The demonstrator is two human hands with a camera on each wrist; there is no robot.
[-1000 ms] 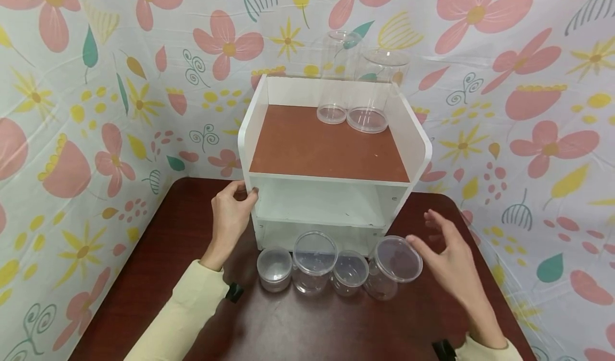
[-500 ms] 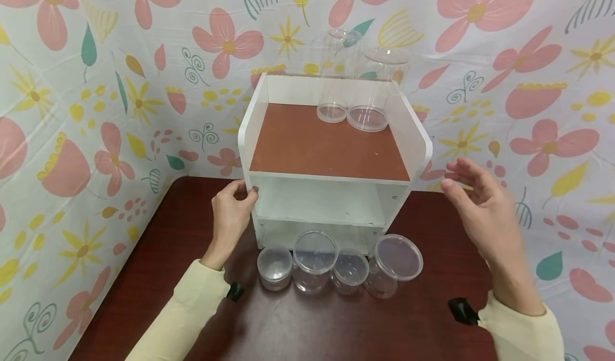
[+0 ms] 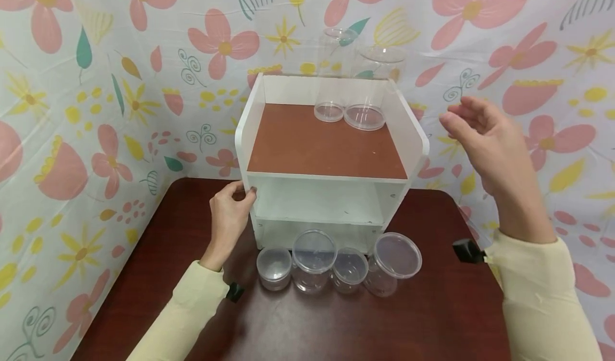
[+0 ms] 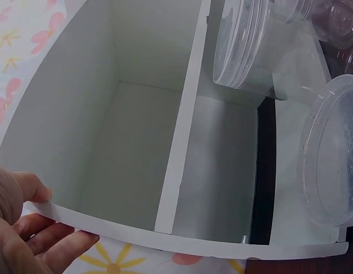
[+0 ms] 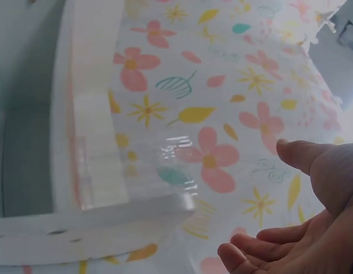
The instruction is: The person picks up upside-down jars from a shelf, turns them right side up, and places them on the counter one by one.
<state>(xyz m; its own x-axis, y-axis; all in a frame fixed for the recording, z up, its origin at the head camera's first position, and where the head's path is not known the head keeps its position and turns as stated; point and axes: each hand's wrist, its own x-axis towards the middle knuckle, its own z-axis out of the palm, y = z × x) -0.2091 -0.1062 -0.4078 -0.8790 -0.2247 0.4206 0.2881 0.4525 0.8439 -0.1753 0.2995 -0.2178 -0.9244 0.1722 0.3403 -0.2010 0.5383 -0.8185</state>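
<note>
My left hand [image 3: 228, 217] grips the left side panel of a small white shelf unit [image 3: 246, 131], thumb on the inner face and fingers outside, as the left wrist view also shows. My right hand [image 3: 495, 142] is raised in the air to the right of the unit, holding nothing, its fingers loosely bent and apart from the thumb. On the brown top board [image 3: 322, 147] stand a narrow clear cylinder jar [image 3: 329, 112] and a wider clear jar [image 3: 365, 118], side by side toward the back right.
In front of the unit, on the dark red table [image 3: 307, 329], is a row of clear lidded jars: a low jar [image 3: 274, 267], a taller jar [image 3: 314, 251], a small jar [image 3: 349, 270] and a tall jar [image 3: 397, 255] at the right. A flowered cloth hangs behind.
My right hand has risen from beside the rightmost front jar, moving up and to the right. The left hand keeps its grip on the panel, and the jars stay put.
</note>
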